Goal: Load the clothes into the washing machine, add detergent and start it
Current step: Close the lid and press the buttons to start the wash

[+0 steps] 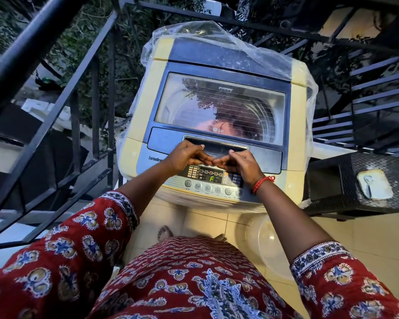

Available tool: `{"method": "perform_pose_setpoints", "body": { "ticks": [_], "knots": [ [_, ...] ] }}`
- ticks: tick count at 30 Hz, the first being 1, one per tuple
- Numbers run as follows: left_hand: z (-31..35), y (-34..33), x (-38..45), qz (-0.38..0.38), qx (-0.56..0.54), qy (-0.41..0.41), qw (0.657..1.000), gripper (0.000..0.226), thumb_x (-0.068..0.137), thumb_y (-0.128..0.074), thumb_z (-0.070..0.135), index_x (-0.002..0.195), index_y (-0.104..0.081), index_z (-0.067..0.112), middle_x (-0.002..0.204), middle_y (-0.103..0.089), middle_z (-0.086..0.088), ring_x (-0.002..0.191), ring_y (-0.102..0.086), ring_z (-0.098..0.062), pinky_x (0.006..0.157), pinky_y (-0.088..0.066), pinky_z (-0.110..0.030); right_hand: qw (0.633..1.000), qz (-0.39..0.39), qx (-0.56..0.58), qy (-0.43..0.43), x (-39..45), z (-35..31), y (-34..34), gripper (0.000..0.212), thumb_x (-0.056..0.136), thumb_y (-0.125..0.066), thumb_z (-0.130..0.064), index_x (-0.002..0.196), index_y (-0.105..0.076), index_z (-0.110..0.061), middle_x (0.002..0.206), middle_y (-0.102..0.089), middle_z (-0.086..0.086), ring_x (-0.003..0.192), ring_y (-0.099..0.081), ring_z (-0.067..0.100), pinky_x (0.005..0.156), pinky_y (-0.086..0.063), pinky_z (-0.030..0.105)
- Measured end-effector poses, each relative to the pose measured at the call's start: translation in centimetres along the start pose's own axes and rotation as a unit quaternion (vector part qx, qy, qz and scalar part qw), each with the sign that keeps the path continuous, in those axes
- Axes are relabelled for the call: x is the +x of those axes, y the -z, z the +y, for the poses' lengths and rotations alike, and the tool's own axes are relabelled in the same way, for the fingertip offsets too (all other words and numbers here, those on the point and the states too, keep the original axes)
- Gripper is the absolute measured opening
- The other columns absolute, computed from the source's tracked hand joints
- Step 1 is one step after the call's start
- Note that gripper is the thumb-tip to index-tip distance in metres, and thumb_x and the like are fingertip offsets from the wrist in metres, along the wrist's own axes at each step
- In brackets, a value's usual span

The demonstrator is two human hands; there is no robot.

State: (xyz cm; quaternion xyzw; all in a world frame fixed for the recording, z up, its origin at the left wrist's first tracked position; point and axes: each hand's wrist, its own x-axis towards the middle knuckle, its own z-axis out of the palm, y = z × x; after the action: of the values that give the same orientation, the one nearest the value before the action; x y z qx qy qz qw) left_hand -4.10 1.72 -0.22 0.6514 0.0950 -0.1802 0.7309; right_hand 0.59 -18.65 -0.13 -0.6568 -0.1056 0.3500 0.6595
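Observation:
A cream and blue top-loading washing machine [145, 125] stands in front of me with its glass lid [221, 109] down. Reddish clothes show dimly through the glass, mixed with reflections. My left hand [187, 156] and my right hand [241, 163] hover side by side just above the control panel [211, 177], below the lid's handle recess [215, 146]. Their fingers are bent and the fingertips nearly touch each other; neither holds anything. The panel's display glows green. No detergent container is in view.
A clear plastic sheet [217, 35] is pushed back over the machine's rear. A black metal railing [83, 116] runs along the left and behind. A dark woven stool [359, 180] stands at the right. A pale plastic tub [270, 240] sits on the tiled floor by my feet.

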Motion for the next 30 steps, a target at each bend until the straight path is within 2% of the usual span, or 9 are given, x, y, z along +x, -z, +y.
{"method": "perform_pose_setpoints", "body": {
  "ticks": [7,12,20,26,30],
  "knots": [
    [0.17,-0.16,-0.06,0.004,0.004,0.003,1.000,0.043,0.102,-0.032,0.010,0.085,-0.066,-0.011,0.080,-0.075,-0.009,0.082,-0.072,-0.023,0.078,-0.056,-0.026,1.000,0.000,-0.001,0.001,0.00,0.06,0.03,0.047,0.103,-0.032,-0.014,0.083,-0.073,-0.006,0.089,-0.076,0.006,0.092,-0.070,0.021,0.081,-0.055,0.026],
    [0.11,-0.15,-0.04,0.007,0.001,0.005,1.000,0.043,0.102,-0.032,0.010,0.084,-0.065,-0.011,0.080,-0.075,-0.010,0.082,-0.072,-0.024,0.080,-0.057,-0.028,1.000,0.002,0.003,-0.003,-0.11,-0.09,-0.12,0.047,0.103,-0.032,-0.014,0.081,-0.073,-0.007,0.087,-0.076,0.006,0.090,-0.070,0.019,0.079,-0.055,0.025],
    [-0.11,-0.08,0.06,0.018,0.006,0.008,1.000,0.043,0.102,-0.033,0.010,0.086,-0.064,-0.015,0.083,-0.074,-0.015,0.084,-0.071,-0.028,0.081,-0.057,-0.030,1.000,0.011,0.004,-0.009,-0.18,-0.20,-0.27,0.045,0.103,-0.032,-0.014,0.088,-0.070,0.003,0.087,-0.075,0.006,0.088,-0.071,0.018,0.076,-0.055,0.023],
    [-0.07,-0.13,0.00,0.017,0.013,0.005,1.000,0.044,0.102,-0.032,0.010,0.093,-0.060,-0.023,0.084,-0.074,-0.015,0.084,-0.071,-0.028,0.075,-0.056,-0.026,1.000,0.012,0.020,-0.015,-0.31,-0.44,-0.40,0.047,0.103,-0.032,-0.013,0.079,-0.073,-0.006,0.083,-0.076,0.006,0.084,-0.071,0.015,0.071,-0.055,0.019],
    [-0.18,-0.02,0.07,0.024,0.023,0.005,0.999,0.045,0.102,-0.032,0.011,0.085,-0.066,-0.012,0.089,-0.073,-0.021,0.091,-0.069,-0.037,0.086,-0.056,-0.036,1.000,0.008,0.023,-0.017,-0.22,-0.48,-0.31,0.047,0.103,-0.032,-0.013,0.080,-0.073,-0.006,0.084,-0.075,0.006,0.087,-0.071,0.016,0.075,-0.056,0.021]
  ]
}}
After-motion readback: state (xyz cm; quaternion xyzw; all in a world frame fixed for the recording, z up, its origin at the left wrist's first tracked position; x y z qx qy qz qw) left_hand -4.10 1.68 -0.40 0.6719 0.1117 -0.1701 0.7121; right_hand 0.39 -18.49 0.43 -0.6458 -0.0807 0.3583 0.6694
